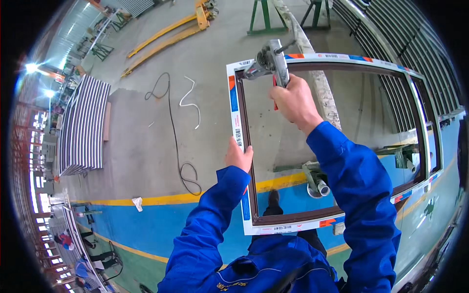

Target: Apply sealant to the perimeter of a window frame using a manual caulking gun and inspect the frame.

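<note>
A large rectangular window frame (248, 185), dark brown inside with white, blue and orange protective film along its outer edges, lies in front of me. My left hand (237, 155) is wrapped round its left side, thumb on the inner edge. My right hand (297, 101) grips the handle of a grey metal power tool (273, 57) with a red trigger. The tool's head is at the frame's far left corner; whether it touches the frame I cannot tell. A dark hose or fitting runs from its top. My palm hides part of the handle.
Green metal stands (266, 19) and a worn pale beam (326, 97) are beyond and beneath the frame. Long stacked profiles (415, 44) fill the far right. A yellow pallet jack (166, 41), a dark cable (174, 132) and more profiles (85, 124) lie to the left.
</note>
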Available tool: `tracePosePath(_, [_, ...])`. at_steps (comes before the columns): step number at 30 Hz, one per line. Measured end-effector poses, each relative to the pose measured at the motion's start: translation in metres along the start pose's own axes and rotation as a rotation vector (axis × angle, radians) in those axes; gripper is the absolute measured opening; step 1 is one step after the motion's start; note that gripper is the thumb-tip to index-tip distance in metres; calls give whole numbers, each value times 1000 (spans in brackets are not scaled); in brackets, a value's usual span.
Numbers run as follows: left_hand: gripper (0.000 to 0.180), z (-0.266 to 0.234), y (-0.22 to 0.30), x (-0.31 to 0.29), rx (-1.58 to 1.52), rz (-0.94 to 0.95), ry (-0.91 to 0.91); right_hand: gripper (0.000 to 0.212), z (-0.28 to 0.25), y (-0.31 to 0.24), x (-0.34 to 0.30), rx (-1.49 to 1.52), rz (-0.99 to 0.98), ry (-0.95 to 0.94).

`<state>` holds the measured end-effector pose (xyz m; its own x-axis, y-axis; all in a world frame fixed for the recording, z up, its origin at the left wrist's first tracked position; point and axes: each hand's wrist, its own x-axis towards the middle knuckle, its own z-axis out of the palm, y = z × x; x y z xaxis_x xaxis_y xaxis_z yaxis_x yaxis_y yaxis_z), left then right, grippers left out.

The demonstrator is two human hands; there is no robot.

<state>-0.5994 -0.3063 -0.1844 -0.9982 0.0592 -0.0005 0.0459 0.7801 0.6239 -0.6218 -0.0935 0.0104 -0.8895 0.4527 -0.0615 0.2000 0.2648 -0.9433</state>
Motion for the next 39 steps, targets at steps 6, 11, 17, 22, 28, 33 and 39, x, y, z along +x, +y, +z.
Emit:
tracePosePath(6, [85, -33, -12, -16, 15, 84, 20, 12, -69, 18, -64, 148, -38, -41])
tracePosePath(11, [42, -110, 84, -118, -793, 3, -285, 11, -169, 49, -203, 539, -39, 133])
tracePosePath(17, [72, -63, 215, -297, -867, 402, -682, 35, -206, 100, -349, 419, -113, 218])
tracePosePath(22, [62, -30, 314, -399, -767, 517, -710, 59, -261, 123, -411, -145, -404, 477])
tracePosePath(28, [39, -22, 337, -442, -1064, 329, -647, 60, -290, 116, -446, -415, -572, 672])
tracePosePath(33, [51, -18, 305, -422, -1284, 249, -737, 72, -307, 105, -478, -360, -514, 375])
tracePosePath(39, [65, -21, 245, -410, -1525, 3, -948, 65, -352, 141, -458, 954, 299, 156])
